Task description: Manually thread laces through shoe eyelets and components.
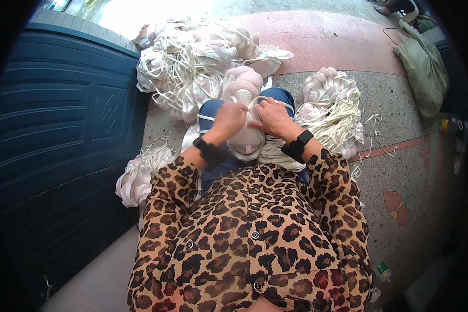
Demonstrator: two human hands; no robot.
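Between my knees lies a pale pink and white shoe upper (244,138), its toe end toward me and more pale pink pieces at its far end. My left hand (230,120) is closed over its left side, fingertips pinched on a white shoelace near the middle. From the other side my right hand (275,117) bends over the upper, thumb across it and fingers closed on a lace. A loop of white lace (260,99) rises between the hands. Exact finger contact with the laces is partly hidden.
Heaps of similar uppers with laces lie ahead (192,67), at right (333,99) and at left (145,174). Loose laces (377,135) trail over the speckled floor. A dark blue panelled door (67,114) stands at left; a grey-green sack (424,73) sits far right.
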